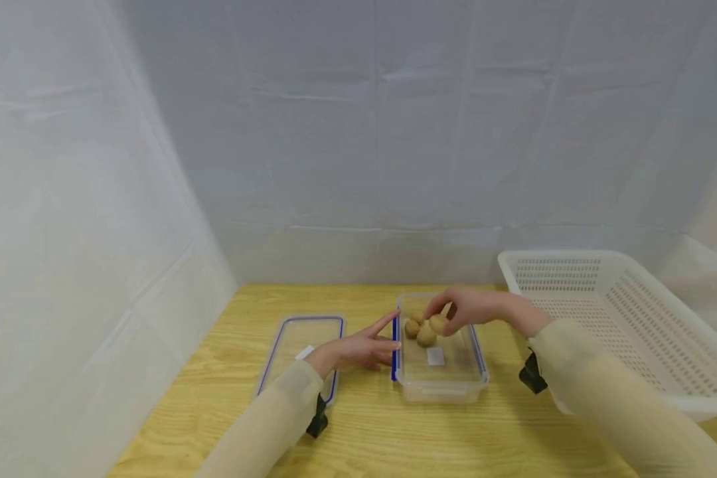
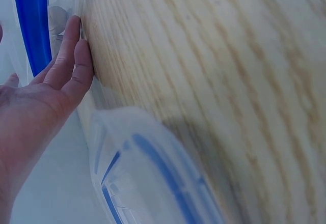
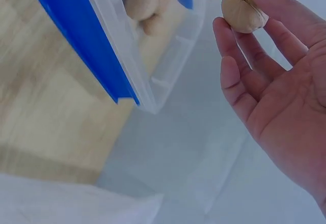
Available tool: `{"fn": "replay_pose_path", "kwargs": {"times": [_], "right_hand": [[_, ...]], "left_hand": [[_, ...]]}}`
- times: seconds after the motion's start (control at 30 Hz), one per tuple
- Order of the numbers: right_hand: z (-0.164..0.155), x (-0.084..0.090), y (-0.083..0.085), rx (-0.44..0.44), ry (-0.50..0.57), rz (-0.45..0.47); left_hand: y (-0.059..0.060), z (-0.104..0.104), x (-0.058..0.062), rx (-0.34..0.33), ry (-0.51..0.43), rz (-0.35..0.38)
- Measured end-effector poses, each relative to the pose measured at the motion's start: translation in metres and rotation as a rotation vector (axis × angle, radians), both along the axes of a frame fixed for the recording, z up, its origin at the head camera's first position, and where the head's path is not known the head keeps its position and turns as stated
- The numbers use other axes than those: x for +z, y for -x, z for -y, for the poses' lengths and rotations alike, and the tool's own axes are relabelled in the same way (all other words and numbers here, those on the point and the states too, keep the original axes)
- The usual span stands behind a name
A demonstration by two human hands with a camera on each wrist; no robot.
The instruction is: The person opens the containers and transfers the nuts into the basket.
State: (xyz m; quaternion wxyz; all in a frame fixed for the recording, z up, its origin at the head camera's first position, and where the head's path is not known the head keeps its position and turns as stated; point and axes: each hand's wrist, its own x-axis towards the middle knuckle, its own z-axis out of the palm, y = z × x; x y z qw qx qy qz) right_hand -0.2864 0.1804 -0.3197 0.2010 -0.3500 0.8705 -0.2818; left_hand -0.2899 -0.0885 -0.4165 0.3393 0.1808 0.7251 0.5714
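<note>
My right hand (image 1: 467,307) hovers over a clear plastic container (image 1: 441,385) on the wooden table and pinches a walnut (image 1: 438,323) at its fingertips. The right wrist view shows that walnut (image 3: 243,8) against the fingers of the right hand (image 3: 270,91), just above the container (image 3: 168,71). Other walnuts (image 1: 418,332) lie inside at the far end, also seen as walnuts (image 3: 142,2) in the wrist view. My left hand (image 1: 361,347) lies flat on the table, straight fingers touching the container's left side by its blue clip (image 1: 395,348). The left hand (image 2: 48,91) holds nothing.
The container's clear lid (image 1: 289,330) with blue edging lies flat left of my left hand, seen close as the lid (image 2: 147,173). A large white perforated basket (image 1: 609,312) stands at the right. White sheeting closes off the back and left sides.
</note>
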Motion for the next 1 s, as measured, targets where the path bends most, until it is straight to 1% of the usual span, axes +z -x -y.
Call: {"fn": "replay_pose_path", "kwargs": {"times": [0.13, 0.33, 0.43, 0.77, 1.0], "right_hand": [[-0.014, 0.014, -0.004, -0.033, 0.013, -0.02], [-0.036, 0.027, -0.012, -0.065, 0.056, -0.045], [-0.048, 0.029, -0.018, -0.085, 0.077, -0.058], [-0.086, 0.035, -0.036, -0.099, 0.167, -0.094], [-0.112, 0.032, -0.049, -0.124, 0.174, -0.155]], "left_hand": [[0.0, -0.001, 0.001, 0.001, 0.002, 0.003], [0.0, -0.002, 0.002, 0.004, 0.003, -0.005], [0.0, -0.002, 0.003, 0.009, 0.004, -0.004], [0.0, -0.002, 0.001, 0.013, 0.009, -0.003], [-0.001, -0.001, 0.003, 0.015, 0.011, -0.006]]}}
